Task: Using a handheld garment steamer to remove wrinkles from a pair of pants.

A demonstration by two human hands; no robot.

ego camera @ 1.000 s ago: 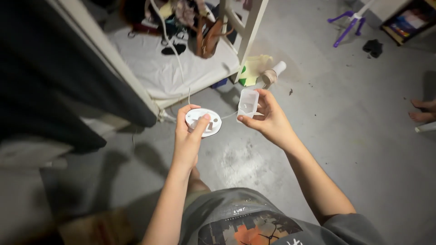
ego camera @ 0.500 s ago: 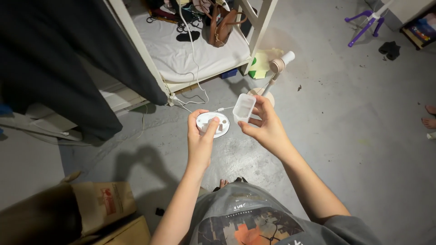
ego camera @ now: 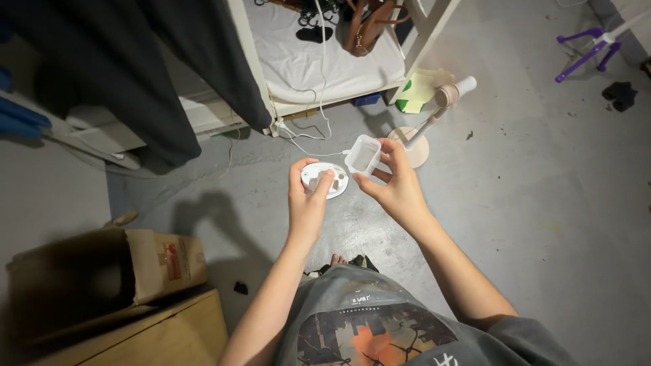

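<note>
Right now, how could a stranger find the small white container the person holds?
Start at the white bed frame and follow the white cable down. Just below, the right hand pinches the small white container, an open, translucent, rectangular cup, unlike the flat round disc beside it.

Single head cam, no second view to overlap. Looks steeply down past the person's chest at lower centre onto grey concrete floor [ego camera: 542,203]. Hands sit close, mid-frame. White bed frame [ego camera: 258,74] runs along the top edge, cardboard box [ego camera: 102,271] lower left.
</note>
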